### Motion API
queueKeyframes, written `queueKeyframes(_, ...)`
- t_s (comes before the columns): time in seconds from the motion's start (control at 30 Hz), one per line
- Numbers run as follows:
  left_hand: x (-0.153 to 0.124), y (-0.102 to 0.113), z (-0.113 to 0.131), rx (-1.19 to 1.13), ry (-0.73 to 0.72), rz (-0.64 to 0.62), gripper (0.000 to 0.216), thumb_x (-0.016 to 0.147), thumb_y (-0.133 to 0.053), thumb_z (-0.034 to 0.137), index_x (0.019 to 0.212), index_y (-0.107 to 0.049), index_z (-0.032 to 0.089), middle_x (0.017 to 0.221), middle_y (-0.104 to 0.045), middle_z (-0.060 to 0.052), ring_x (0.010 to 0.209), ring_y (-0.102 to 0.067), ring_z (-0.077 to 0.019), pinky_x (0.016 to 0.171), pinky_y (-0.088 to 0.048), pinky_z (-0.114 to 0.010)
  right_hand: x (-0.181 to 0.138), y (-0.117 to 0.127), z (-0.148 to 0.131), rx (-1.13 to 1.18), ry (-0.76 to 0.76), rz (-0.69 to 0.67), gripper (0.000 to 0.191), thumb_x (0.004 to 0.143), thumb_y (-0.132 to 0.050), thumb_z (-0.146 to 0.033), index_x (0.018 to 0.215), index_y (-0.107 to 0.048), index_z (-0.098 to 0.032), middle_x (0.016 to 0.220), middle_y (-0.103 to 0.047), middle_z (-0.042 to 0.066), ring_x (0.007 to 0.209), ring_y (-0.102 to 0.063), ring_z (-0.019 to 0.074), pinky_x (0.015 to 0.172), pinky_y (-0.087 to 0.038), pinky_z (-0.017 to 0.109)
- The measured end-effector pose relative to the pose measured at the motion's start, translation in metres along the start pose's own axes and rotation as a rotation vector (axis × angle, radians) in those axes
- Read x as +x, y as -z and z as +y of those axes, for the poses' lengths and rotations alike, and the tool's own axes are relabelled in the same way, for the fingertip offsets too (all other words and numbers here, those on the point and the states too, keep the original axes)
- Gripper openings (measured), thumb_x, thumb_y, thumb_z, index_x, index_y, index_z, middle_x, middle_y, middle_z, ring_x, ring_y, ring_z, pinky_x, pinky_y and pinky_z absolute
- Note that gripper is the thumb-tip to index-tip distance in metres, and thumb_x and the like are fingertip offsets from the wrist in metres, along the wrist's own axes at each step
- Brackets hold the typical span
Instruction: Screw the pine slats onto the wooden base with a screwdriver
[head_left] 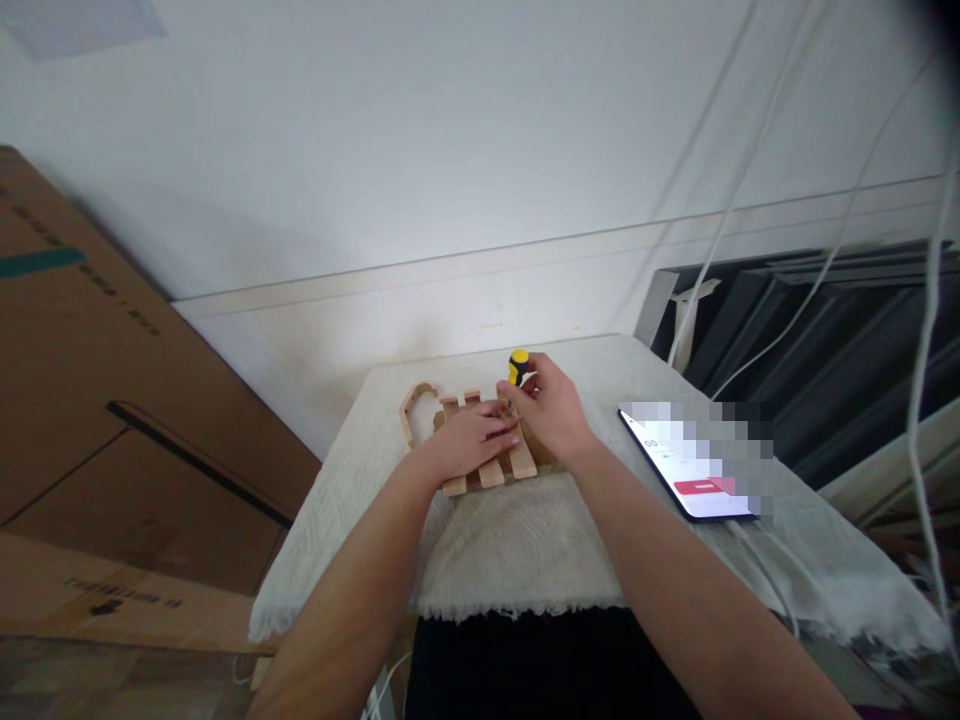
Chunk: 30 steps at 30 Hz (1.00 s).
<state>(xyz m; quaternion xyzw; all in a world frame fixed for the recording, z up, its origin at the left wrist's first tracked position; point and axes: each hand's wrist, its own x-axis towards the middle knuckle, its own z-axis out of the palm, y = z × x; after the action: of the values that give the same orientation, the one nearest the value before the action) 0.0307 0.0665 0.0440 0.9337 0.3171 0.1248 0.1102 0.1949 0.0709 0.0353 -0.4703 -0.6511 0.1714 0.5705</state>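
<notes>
Between the cloth-covered counter's (517, 560) near and far edges, the right hand (555, 405) grips one yellow-and-black screwdriver (518, 362), tip obscured, while the left hand (466, 440), its fingers' hold impossible to tell, partly hides three pale wooden slats (492, 474).

Slats (523, 462) on cloth (517, 550), phone (664, 460) right, cardboard (112, 400) left

We can reach in freely over the bare cloth between both forearms at the near edge of the table (510, 560), and along its left edge. The bent wooden piece (406, 415) blocks a sideways approach to the slatted wooden piece (523, 462) from there; the screwdriver (518, 365) stands up near the slats' far right end. We find open cloth towards the far right corner, but the wall (450, 150) stops us behind. The smartphone (675, 465) and hanging white cables (913, 430) obstruct the right edge.
</notes>
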Motion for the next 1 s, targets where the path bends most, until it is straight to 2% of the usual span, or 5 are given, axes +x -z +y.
queueKeyframes(0.33,-0.0003,0.0031,0.0054,0.009,0.043,-0.032,0.040,0.099,-0.040,0.037,0.118,-0.067,0.015,0.129,-0.056,-0.012,0.117,-0.053,-0.0214,0.108,-0.040,-0.037,0.0000,0.0002,0.0004,-0.004,0.016,0.004,0.026,0.078,-0.064,-0.036,0.097,-0.057,-0.021,0.087,-0.066,0.003,0.060,-0.056,0.0132,0.063,-0.046,0.031)
queueKeyframes(0.83,-0.0014,0.0004,0.0020,0.020,0.009,0.007,0.039,0.099,-0.041,0.035,0.124,-0.062,0.016,0.133,-0.056,-0.013,0.124,-0.051,-0.0220,0.110,-0.040,-0.040,0.0013,0.0018,0.0000,0.002,0.007,-0.003,0.025,0.078,-0.065,-0.035,0.096,-0.056,-0.020,0.088,-0.063,0.002,0.062,-0.056,0.0129,0.064,-0.046,0.031)
queueKeyframes(1.0,-0.0008,-0.0007,0.0017,0.018,0.012,0.021,0.037,0.098,-0.042,0.036,0.119,-0.064,0.014,0.136,-0.056,-0.012,0.126,-0.051,-0.0221,0.112,-0.039,-0.039,0.0025,0.0022,0.0000,0.013,-0.045,-0.011,0.026,0.075,-0.066,-0.037,0.094,-0.056,-0.021,0.088,-0.065,0.003,0.063,-0.056,0.0138,0.064,-0.046,0.032)
